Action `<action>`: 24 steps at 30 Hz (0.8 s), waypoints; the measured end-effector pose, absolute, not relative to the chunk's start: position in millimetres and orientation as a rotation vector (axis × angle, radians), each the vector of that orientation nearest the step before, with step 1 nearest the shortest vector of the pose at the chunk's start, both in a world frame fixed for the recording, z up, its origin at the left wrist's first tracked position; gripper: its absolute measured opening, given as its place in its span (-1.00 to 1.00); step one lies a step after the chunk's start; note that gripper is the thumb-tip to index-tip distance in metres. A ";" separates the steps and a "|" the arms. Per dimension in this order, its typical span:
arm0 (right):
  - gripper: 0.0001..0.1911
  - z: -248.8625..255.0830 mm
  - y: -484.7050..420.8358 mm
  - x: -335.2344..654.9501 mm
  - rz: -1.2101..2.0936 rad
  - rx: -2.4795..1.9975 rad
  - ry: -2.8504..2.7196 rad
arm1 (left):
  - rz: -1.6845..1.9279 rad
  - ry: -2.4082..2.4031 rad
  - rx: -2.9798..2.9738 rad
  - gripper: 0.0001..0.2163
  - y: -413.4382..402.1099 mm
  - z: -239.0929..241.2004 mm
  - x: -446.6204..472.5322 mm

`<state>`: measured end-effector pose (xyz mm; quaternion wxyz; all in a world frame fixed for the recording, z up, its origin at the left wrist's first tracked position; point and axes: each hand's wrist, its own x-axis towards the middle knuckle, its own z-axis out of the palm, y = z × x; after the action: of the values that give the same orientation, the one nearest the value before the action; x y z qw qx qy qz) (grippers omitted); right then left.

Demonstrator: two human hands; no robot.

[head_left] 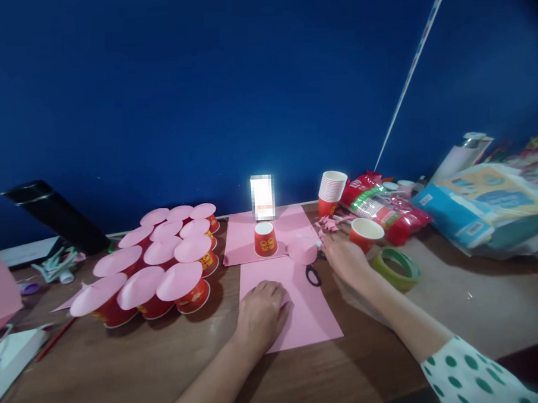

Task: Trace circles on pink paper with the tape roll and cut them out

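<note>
My left hand (262, 313) rests palm down on a pink paper sheet (307, 321), its fingers slightly bent and nothing visible in them. At the sheet's right edge, my right hand (345, 259) is beside small pink paper scraps (329, 222) and scissors with dark handles (313, 275). Its fingertips are blurred, so I cannot tell whether it holds anything. A pink paper disc (302, 249) lies by the scissors, partly over them. Just beyond my left hand, a red paper cup (265, 239) with gold print stands on more pink paper (239, 232).
Several upside-down red cups topped with shallow pink cones (161, 248) stand in rows at left. At right are stacked cups (333, 190), a red cup pack (380, 205), an open cup (366, 233), a tape roll (397, 270) and a blue packet (483, 207). A lit phone (263, 196) stands behind.
</note>
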<state>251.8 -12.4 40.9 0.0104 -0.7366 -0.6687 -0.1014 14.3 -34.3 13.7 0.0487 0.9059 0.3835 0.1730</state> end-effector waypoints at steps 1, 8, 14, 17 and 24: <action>-0.70 41.9 -8.1 250.8 -0.310 -2.282 -2.095 | 0.519 1.173 2.763 -0.84 -34.3 13.9 14.4; -0.78 33.9 12.5 242.5 -0.265 -2.207 -2.053 | 0.492 1.197 2.752 -0.85 -36.3 17.1 15.7; -0.73 31.6 12.6 242.3 -0.221 -2.114 -1.864 | 0.518 1.183 2.735 -0.87 -36.6 16.7 15.8; -0.70 37.5 10.0 243.0 -0.139 -1.991 -1.762 | 0.572 1.199 2.656 -0.88 -37.1 16.0 15.7; -0.69 40.6 -17.8 209.3 0.576 -1.325 -1.426 | 0.925 1.119 1.741 -0.67 -29.5 47.4 16.0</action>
<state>209.3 -17.8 40.6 0.5276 -0.5544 -0.5968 0.2410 16.0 -29.5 47.4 0.4237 0.6956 0.4471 0.3697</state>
